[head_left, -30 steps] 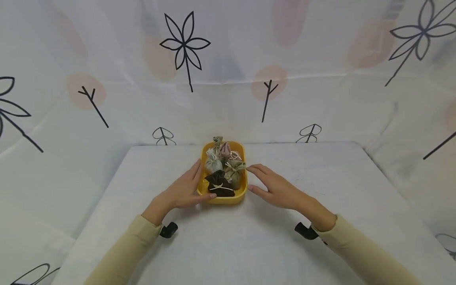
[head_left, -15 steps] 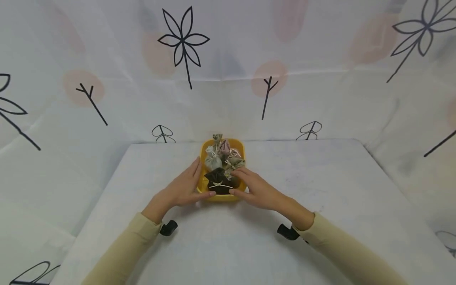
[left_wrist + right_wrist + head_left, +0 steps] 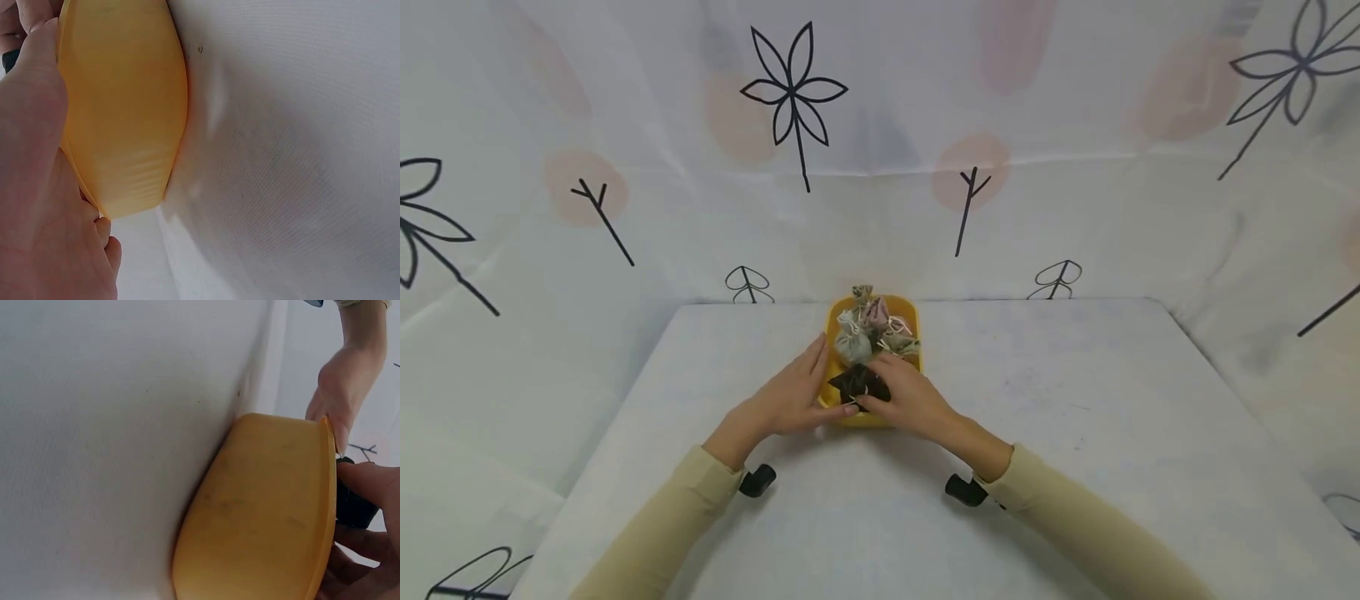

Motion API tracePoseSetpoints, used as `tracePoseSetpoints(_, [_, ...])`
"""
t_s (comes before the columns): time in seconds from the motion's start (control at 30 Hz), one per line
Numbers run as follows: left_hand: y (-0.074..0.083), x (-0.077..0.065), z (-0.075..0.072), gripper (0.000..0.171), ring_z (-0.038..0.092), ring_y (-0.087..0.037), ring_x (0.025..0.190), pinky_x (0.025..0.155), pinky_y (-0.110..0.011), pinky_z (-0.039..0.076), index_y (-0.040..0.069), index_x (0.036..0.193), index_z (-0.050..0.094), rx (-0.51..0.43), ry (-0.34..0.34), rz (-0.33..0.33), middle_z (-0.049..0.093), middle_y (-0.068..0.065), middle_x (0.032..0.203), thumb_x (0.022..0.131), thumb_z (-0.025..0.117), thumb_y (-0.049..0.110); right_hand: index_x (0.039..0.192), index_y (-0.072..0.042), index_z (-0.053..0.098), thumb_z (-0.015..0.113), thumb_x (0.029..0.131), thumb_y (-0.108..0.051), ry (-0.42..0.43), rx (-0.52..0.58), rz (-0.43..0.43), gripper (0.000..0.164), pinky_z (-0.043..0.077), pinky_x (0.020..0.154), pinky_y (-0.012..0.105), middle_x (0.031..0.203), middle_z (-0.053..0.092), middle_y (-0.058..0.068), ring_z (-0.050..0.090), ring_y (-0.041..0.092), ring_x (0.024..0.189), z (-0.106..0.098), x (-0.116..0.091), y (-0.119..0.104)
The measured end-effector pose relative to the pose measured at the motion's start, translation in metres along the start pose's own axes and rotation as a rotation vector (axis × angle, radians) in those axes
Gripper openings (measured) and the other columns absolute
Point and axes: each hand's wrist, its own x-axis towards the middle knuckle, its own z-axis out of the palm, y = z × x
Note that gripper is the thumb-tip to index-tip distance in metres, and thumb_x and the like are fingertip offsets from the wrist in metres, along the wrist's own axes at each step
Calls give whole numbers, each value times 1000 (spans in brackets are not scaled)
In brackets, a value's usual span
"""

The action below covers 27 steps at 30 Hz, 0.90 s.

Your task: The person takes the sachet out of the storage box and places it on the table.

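Note:
A yellow plastic bin [image 3: 863, 422] stands near the table's back edge, holding several small drawstring pouches. My left hand [image 3: 781, 402] rests against its left side with straight fingers, the thumb lying along the front rim. Thumb and fingers of my right hand [image 3: 913, 402] are around the black drawstring pouch [image 3: 848, 383] at the bin's front; the right wrist view shows this black pouch [image 3: 354, 503] between them, just over the rim. Behind it sit a pale blue-grey pouch [image 3: 852, 343], a pink pouch [image 3: 876, 313] and an olive pouch [image 3: 899, 342], partly covered by the right hand.
A white cloth covers the table [image 3: 850, 533]. Behind it hangs a white curtain [image 3: 880, 217] printed with black plant drawings and pinkish blots. Black wrist-worn devices show below the left sleeve [image 3: 658, 517] and the right sleeve [image 3: 1075, 517].
My right hand has moved left from beside the bin, over its right rim, and closed its fingers around the black pouch, whose top has shifted. The left hand has stayed at the bin.

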Motion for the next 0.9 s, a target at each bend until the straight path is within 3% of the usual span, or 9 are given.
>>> tracePoseSetpoints(0.27, [1, 2, 0, 123, 8, -32, 157, 126, -44, 19, -2, 162, 1, -7, 1, -4, -6, -18, 171, 88, 41, 87, 122, -2, 66, 72, 96, -16, 2, 0, -20, 30, 53, 99, 41, 122, 66, 9, 62, 21, 112, 6, 5, 3])
tracePoseSetpoints(0.4, [3, 2, -1, 122, 8, -31, 157, 126, -44, 19, -1, 162, 0, -2, -1, -14, -6, -18, 171, 88, 42, 86, 118, -2, 64, 68, 98, -11, 22, 52, -43, 22, 56, 88, 36, 115, 65, 8, 61, 18, 103, 1, 5, 2])
tracePoseSetpoints(0.6, [5, 0, -2, 121, 10, -34, 157, 126, -46, 21, -2, 162, 2, -15, 6, -18, -3, -20, 171, 89, 46, 84, 109, -5, 60, 63, 100, -7, 29, 156, -58, 9, 55, 75, 28, 103, 61, 6, 58, 16, 90, -19, 2, -5])
tracePoseSetpoints(0.9, [4, 0, -3, 120, 10, -33, 157, 126, -45, 19, -1, 162, 1, -17, 5, -5, -3, -19, 171, 89, 47, 82, 118, -6, 60, 62, 101, -8, 70, 205, -69, 17, 59, 83, 35, 111, 62, 7, 64, 19, 100, -63, -5, -12])
